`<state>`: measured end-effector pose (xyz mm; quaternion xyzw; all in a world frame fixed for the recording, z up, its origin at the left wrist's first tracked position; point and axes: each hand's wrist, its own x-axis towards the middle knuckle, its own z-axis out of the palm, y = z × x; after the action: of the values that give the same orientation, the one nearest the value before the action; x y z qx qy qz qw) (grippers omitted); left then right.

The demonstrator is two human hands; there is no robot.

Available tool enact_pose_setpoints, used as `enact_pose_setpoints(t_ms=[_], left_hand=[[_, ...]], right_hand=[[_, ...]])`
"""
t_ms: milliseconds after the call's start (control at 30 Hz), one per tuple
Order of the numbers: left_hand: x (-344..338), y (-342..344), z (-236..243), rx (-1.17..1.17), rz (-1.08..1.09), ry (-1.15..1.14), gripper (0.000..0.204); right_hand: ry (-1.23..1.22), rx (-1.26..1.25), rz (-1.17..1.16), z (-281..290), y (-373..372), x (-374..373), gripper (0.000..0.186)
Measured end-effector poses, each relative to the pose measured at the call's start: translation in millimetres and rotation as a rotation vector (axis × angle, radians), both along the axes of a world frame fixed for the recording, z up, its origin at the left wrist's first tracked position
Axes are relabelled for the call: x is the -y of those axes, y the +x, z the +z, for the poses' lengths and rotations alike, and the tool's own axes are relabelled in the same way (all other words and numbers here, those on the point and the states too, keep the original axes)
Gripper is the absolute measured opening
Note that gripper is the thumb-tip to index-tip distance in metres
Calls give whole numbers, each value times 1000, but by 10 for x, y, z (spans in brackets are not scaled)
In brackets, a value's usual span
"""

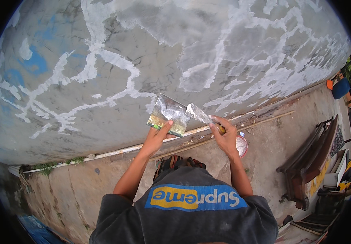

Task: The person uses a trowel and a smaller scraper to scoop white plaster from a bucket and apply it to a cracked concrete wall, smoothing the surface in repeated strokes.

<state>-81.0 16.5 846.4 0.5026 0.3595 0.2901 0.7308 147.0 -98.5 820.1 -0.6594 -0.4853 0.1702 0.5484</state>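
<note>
My left hand (156,138) grips a flat rectangular board (168,115), its thumb on top near the lower edge. White filler paste is smeared on the board's upper face. In my right hand (225,137) is a putty knife (198,113), with part of its yellowish handle showing between the fingers. White paste coats the blade, whose tip meets or nearly meets the board's right edge. Beyond both hands rises a grey cement wall (114,81) with branching cracks covered in white filler.
A bucket (242,146) of white paste stands on the ground right of my right hand. Pipes (118,151) run along the wall's foot. A dark wooden bench (310,162) is at the right, a blue container (341,88) at the far right. A blue tarp (37,229) lies lower left.
</note>
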Motion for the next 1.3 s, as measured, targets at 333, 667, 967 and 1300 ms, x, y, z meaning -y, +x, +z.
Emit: enact_pose_setpoints(t_ms=[333, 667, 967, 1300], left_hand=[[12, 105, -89, -223, -288, 199, 44], [-42, 69, -25, -271, -268, 263, 39], [-60, 44, -37, -115, 63, 65, 47], [126, 95, -162, -281, -175, 351, 38]], right_hand=[[127, -177, 152, 375, -246, -257, 24], [6, -138, 80, 143, -165, -207, 24], [-94, -195, 70, 78, -25, -63, 23], [81, -245, 76, 232, -326, -236, 23]])
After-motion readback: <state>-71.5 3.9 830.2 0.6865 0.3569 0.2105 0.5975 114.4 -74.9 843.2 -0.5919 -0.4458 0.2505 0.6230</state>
